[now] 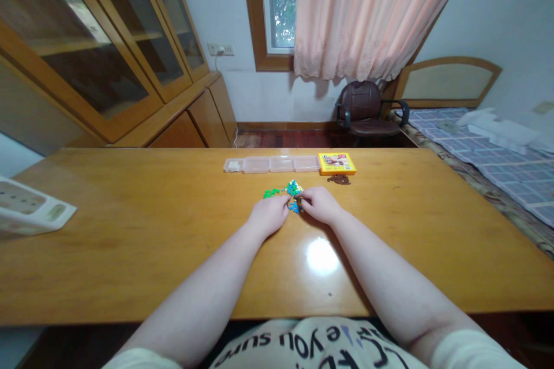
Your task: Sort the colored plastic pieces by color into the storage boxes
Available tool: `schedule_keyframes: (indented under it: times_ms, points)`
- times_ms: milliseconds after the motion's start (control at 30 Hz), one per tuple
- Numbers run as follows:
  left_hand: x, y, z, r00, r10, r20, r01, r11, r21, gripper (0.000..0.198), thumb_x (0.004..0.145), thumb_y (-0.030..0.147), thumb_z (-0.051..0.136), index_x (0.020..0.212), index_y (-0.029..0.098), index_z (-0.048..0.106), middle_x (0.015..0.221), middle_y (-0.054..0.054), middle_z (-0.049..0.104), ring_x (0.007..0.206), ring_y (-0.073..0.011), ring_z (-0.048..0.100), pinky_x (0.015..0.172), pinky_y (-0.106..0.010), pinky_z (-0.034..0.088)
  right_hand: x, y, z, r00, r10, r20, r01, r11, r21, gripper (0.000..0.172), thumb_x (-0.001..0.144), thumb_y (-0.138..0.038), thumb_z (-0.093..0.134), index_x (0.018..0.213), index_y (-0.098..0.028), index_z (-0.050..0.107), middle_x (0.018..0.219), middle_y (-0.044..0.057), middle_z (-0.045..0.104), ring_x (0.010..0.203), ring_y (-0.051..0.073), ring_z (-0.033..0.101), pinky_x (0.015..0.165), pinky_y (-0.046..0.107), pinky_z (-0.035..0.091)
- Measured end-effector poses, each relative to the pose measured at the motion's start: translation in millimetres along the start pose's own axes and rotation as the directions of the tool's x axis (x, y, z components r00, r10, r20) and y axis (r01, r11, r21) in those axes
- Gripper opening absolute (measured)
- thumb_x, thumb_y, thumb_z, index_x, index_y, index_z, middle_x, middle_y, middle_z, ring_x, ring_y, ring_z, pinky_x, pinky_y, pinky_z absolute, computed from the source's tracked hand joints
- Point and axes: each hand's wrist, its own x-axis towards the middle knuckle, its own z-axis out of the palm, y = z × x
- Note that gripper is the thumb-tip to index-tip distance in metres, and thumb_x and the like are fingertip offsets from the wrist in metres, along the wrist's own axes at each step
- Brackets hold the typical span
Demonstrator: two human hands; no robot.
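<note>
Both my hands rest on the wooden table (130,230) near its middle, fingertips meeting. My left hand (269,214) and my right hand (319,204) are closed in a pinch on a small blue building-block piece (295,206) between them. Just beyond the fingers lies a small heap of green, blue and white blocks (289,188). A little pile of brown blocks (339,180) lies to the right of it. Behind these stand a clear plastic compartment tray (272,164) and a yellow box (336,164).
A white plastic object (30,207) sits at the table's left edge. A brown office chair (367,110) stands beyond the table, a bed (497,155) to the right, wooden glass-door cabinets (108,52) to the left. A lamp glare (322,256) shines on the tabletop.
</note>
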Motion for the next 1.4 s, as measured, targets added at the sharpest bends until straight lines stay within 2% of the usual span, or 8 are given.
schedule_keyframes:
  times_ms: [133,300,500,700,900,1067,1233,1400]
  points:
    - [0,-1,-0.7,1.0,-0.029,0.001,0.029,1.0,-0.002,0.034,0.09,0.025,0.037,0.119,0.027,0.055,0.108,-0.005,0.066,0.091,-0.0218,0.063,0.078,-0.033,0.048,0,2,1,1.0,0.022,-0.018,-0.022,1.0,-0.014,0.032,0.082,-0.021,0.046,0.103,-0.02,0.07,0.092,0.006,0.072,0.083,0.017,0.063,0.076,0.025,0.042]
    - [-1,2,-4.5,0.998,-0.053,0.023,0.053,0.999,0.012,0.037,0.09,0.026,0.037,0.125,0.029,0.051,0.112,-0.006,0.065,0.091,-0.0218,0.063,0.079,-0.033,0.048,0,1,1,0.999,-0.047,0.024,0.047,0.999,0.022,0.033,0.082,-0.021,0.047,0.106,-0.023,0.068,0.095,0.004,0.072,0.085,0.016,0.063,0.079,0.024,0.042]
    - [-3,4,-7.8,0.997,-0.021,0.072,0.02,1.0,0.016,0.041,0.091,0.029,0.038,0.131,0.034,0.047,0.112,-0.005,0.066,0.094,-0.023,0.063,0.082,-0.035,0.048,-1,-2,-4,1.0,0.011,-0.001,-0.011,0.999,-0.043,0.031,0.084,-0.021,0.044,0.1,-0.02,0.07,0.087,0.006,0.071,0.079,0.016,0.062,0.074,0.025,0.04]
    - [-4,5,-7.3,0.995,-0.032,0.091,0.029,0.999,0.034,0.037,0.091,0.029,0.038,0.124,0.033,0.054,0.11,-0.006,0.066,0.096,-0.0235,0.062,0.083,-0.036,0.047,0,-2,-1,0.998,-0.056,0.02,0.057,0.997,-0.046,0.029,0.085,-0.022,0.045,0.099,-0.021,0.07,0.088,0.006,0.071,0.081,0.016,0.062,0.076,0.025,0.04]
    - [-6,-1,-13.9,0.983,-0.164,0.079,0.155,0.982,0.108,0.035,0.091,0.029,0.034,0.112,0.023,0.062,0.105,-0.01,0.067,0.092,-0.0246,0.064,0.081,-0.037,0.048,1,-4,0,0.99,-0.136,0.047,0.138,0.99,-0.042,0.031,0.085,-0.022,0.046,0.106,-0.022,0.069,0.095,0.006,0.07,0.085,0.017,0.061,0.079,0.027,0.04]
    - [-8,0,-16.5,0.992,-0.104,0.072,0.096,0.99,0.1,0.04,0.09,0.026,0.037,0.127,0.031,0.051,0.106,-0.008,0.067,0.091,-0.0244,0.064,0.079,-0.037,0.049,1,-3,-4,1.0,-0.019,-0.004,0.019,0.998,-0.067,0.03,0.084,-0.021,0.046,0.102,-0.019,0.069,0.089,0.007,0.07,0.084,0.018,0.061,0.08,0.027,0.039]
    - [-9,8,-15.6,0.99,-0.011,0.139,0.0,0.997,0.081,0.039,0.089,0.026,0.039,0.123,0.034,0.055,0.108,-0.007,0.067,0.093,-0.0264,0.063,0.08,-0.038,0.049,0,-3,-4,0.999,0.018,-0.038,-0.021,0.996,-0.09,0.031,0.085,-0.022,0.046,0.106,-0.018,0.068,0.09,0.008,0.069,0.084,0.019,0.06,0.079,0.028,0.039]
    - [-9,3,-16.8,0.985,-0.101,0.138,0.087,0.991,0.105,0.035,0.089,0.026,0.038,0.117,0.028,0.06,0.104,-0.01,0.067,0.091,-0.0264,0.064,0.079,-0.039,0.049,1,-4,-1,0.999,-0.029,0.014,0.03,0.995,-0.096,0.035,0.089,-0.025,0.044,0.118,-0.021,0.063,0.1,0.008,0.069,0.089,0.019,0.061,0.083,0.029,0.038]
